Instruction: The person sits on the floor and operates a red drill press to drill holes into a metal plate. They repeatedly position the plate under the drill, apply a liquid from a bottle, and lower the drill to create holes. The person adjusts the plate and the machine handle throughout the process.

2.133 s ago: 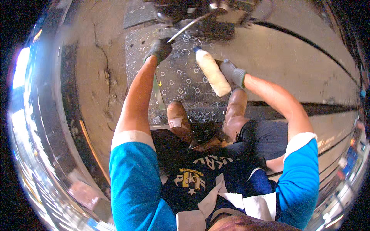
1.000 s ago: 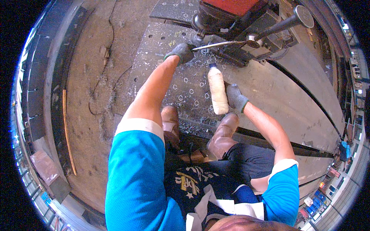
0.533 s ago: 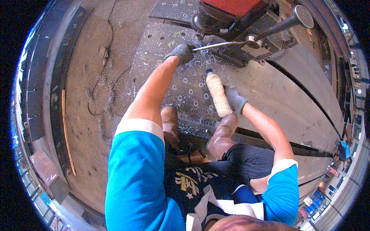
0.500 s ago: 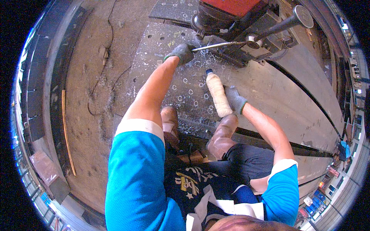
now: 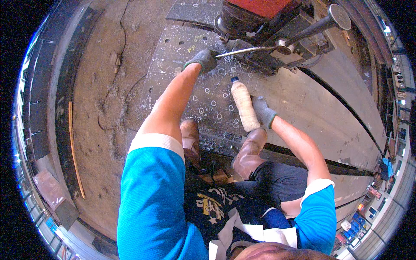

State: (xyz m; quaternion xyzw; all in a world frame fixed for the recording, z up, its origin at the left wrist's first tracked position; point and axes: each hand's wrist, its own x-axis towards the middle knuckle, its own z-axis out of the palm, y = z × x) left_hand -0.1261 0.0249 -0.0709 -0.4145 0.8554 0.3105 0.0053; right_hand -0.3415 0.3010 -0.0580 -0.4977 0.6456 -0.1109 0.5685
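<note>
My left hand (image 5: pixel 205 61), in a grey knitted glove, is closed around the dark end of a thin metal lever (image 5: pixel 242 51). That lever runs rightward to the hub of a drilling machine (image 5: pixel 277 26) with a red top and dark body. A bottle (image 5: pixel 244 104) with a blue cap and a pale, uneven wrapping or filling lies tilted above my right boot, cap end away from me. My right hand (image 5: pixel 263 112), gloved in grey as well, grips its right side; the fingers are partly hidden behind it.
Under the machine lies a steel plate (image 5: pixel 177 56) with drilled holes, chalk circles and scattered metal shavings. Another thick lever with a round end (image 5: pixel 340 16) sticks out toward the upper right. My boots (image 5: pixel 251 149) rest at the plate's near edge. A cable (image 5: pixel 125 34) crosses the dirty floor at left.
</note>
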